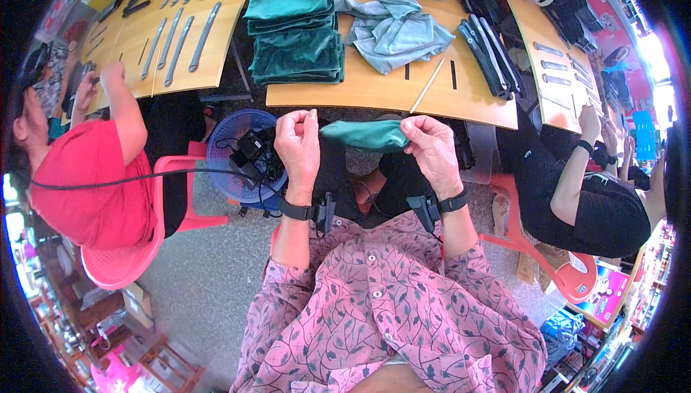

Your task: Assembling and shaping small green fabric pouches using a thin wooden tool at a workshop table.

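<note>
One soft, dark green cloth piece [363, 136], narrow and slightly bulging, is held in the air just off the near edge of the tabletop [309, 96]. The right hand [432, 152] pinches its right end between thumb and fingers; the left hand [299, 152], fingers curled, is at its left end, but whether it grips the cloth cannot be told. If the right pinch slackened, the cloth would probably droop or fall short of the tabletop, its softness offering little support. A thin wooden stick [428, 85] reaching the tabletop's near edge might be knocked off by the right hand. The cloth's long axis runs left to right, roughly along that edge, nearly level. On the tabletop, folded green cloths [295, 55] are piled at left, a crumpled grey-blue cloth [396, 29] is near the middle, and dark straps [489, 55] are bundled at right.
</note>
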{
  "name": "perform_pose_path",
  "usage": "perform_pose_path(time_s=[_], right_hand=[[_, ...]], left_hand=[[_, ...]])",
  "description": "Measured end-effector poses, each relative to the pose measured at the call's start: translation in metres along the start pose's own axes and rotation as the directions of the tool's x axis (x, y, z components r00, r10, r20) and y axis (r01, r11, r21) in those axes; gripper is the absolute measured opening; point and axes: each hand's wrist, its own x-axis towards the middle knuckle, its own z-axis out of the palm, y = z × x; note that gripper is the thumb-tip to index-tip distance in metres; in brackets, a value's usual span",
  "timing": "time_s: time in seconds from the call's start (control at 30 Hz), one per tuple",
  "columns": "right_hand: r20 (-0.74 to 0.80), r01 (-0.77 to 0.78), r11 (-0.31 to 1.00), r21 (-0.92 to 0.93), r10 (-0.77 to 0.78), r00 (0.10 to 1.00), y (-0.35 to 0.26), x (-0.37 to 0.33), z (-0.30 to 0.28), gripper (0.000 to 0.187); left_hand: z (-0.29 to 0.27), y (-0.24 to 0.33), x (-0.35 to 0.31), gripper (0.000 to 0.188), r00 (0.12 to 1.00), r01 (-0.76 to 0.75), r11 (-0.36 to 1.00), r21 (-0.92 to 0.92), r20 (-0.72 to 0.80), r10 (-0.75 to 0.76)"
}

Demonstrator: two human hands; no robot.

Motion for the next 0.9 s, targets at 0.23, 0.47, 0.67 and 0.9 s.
perform_pose_path(time_s=[0.23, 0.47, 0.67, 0.9], right_hand=[[0.004, -0.028, 0.998, 0.062, 0.027, 1.0, 0.001, 0.002, 0.007, 0.015], [0.047, -0.021, 0.995, 0.101, 0.016, 0.999, 0.001, -0.001, 0.008, 0.021], [0.102, 0.103, 0.981, -0.163, -0.087, 0.991, 0.0, -0.005, 0.018, 0.028], [0.191, 0.003, 0.976, -0.216, 0.039, 0.981, 0.01, 0.003, 0.005, 0.021]], left_hand=[[0.008, 0.058, -0.024, 0.032, 0.782, -0.344, 0.897, -0.279, 0.444, 0.438], [0.016, 0.043, -0.033, 0.015, 0.831, -0.02, 0.92, -0.392, 0.504, 0.233], [0.02, 0.039, -0.03, 0.016, 0.917, 0.116, 0.9, -0.42, 0.394, 0.066], [0.027, 0.024, -0.026, 0.021, 0.942, 0.161, 0.898, -0.41, 0.335, -0.016]])
